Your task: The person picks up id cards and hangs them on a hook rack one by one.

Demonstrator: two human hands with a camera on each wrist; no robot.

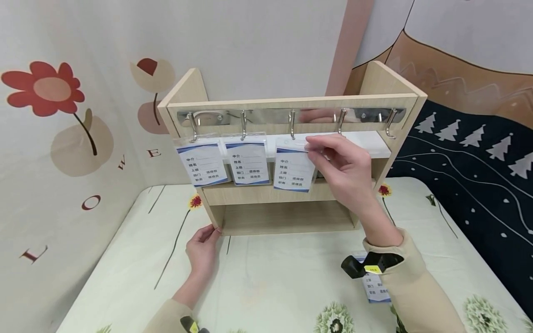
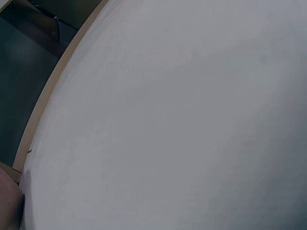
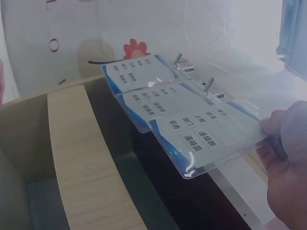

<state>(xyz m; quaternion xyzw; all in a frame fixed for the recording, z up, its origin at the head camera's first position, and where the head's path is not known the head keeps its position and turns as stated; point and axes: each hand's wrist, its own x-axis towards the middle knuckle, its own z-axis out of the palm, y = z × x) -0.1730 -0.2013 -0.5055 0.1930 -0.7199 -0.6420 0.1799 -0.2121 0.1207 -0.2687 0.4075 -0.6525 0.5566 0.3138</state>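
Right hand [image 1: 343, 171] has the top right corner of a badge [image 1: 293, 170] pinched between thumb and fingers. That badge sits right at the middle hook [image 1: 292, 122] of a row of five; from here I can't tell if its slot is actually on the hook. It's face out, blue bands and printed lines showing. Left hand [image 1: 201, 252] is down low, fingers and thumb holding the bottom left corner of the wooden shelf [image 1: 275, 196]. Its own wrist view is nearly all pale cloth, so not much help there.

Just left of the held one, two matching badges hang from the first two hooks: the far-left badge [image 1: 201, 164] and the second badge [image 1: 247, 163]. The hooks sit on a shiny metal strip [image 1: 266, 116] across the front. One more badge [image 1: 376, 290] lies on the flowery tablecloth [image 1: 270, 277], partly hidden by the right wrist and its black camera [image 1: 354, 267]. Further out, there's a pale curtain [image 1: 258, 46] with a red flower [image 1: 52, 89] on the left, and a dark tree-print cloth [image 1: 462, 171] over on the right.
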